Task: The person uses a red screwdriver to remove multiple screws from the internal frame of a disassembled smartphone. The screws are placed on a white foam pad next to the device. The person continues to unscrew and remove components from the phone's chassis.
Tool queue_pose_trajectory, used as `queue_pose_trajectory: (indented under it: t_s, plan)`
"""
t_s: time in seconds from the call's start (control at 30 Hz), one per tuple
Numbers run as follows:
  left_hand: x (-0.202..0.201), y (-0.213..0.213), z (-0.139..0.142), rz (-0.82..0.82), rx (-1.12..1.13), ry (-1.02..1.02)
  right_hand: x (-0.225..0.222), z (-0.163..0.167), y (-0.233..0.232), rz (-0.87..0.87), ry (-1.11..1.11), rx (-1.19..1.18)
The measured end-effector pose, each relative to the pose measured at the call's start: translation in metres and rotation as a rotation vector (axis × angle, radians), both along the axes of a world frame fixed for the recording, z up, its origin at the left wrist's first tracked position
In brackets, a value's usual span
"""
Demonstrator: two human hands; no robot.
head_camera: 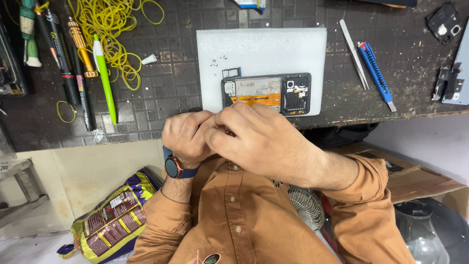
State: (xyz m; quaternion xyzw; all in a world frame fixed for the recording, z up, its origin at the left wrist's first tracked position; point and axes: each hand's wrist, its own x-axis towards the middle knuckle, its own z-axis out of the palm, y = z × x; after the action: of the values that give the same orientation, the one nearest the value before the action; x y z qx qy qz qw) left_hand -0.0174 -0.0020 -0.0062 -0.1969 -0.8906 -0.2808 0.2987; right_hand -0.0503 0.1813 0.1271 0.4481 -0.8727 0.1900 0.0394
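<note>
White foam pad (261,54) bears an opened phone (266,94), tiny screws (217,61) beside it. Left hand (185,137) and right hand (259,139) pinch together on something small and reddish (228,132), mostly hidden. Tweezers (355,54) and a blue knife (375,71) lie apart.

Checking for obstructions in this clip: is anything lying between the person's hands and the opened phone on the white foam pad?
Nothing visible. The left hand and right hand are together at the desk edge, just below the opened phone on the white foam pad.
</note>
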Motion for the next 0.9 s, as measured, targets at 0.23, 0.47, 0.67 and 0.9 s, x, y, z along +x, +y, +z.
queue_pose_trajectory:
  t_s: [0.23,0.47,0.67,0.9]
  plan:
    - [-0.002,0.001,0.002,-0.033,0.021,-0.019,-0.001,0.011,0.006,-0.017,0.071,0.139]
    - [-0.005,0.004,0.001,-0.022,0.015,-0.032,0.002,0.013,0.001,-0.066,0.127,0.27]
    - [-0.003,0.009,0.001,-0.013,0.016,-0.002,0.013,0.027,0.001,-0.224,0.062,0.336]
    - [-0.004,0.004,0.004,-0.006,0.02,0.013,0.012,0.028,-0.004,-0.291,0.079,0.524]
